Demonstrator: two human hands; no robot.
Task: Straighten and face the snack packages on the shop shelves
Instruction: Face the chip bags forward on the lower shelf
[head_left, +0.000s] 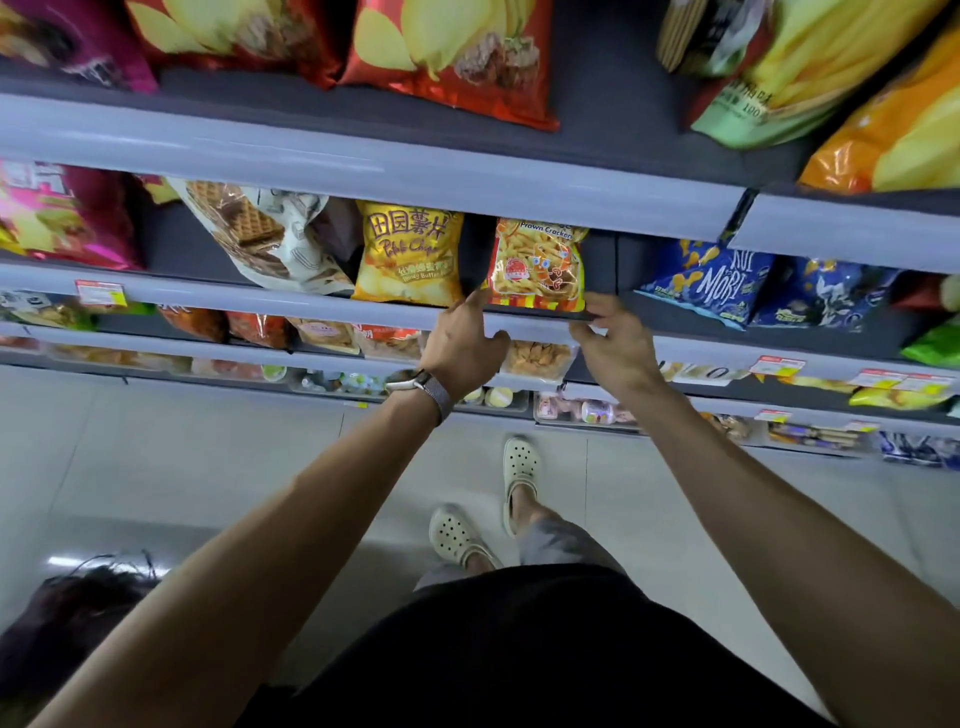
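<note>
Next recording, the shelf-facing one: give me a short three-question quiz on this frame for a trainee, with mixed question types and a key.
1. Where on the prawn cracker bag are the left hand and the right hand? A) its top corners; B) its lower corners; C) the middle of its front.
2. True or false: the prawn cracker bag lies flat with its front face down.
3. Fill in: the potato chips bag just left of the prawn cracker bag on the same shelf is coloured ____.
Key: 1 B. 2 False: it stands with its printed front facing out. 3 yellow.
</note>
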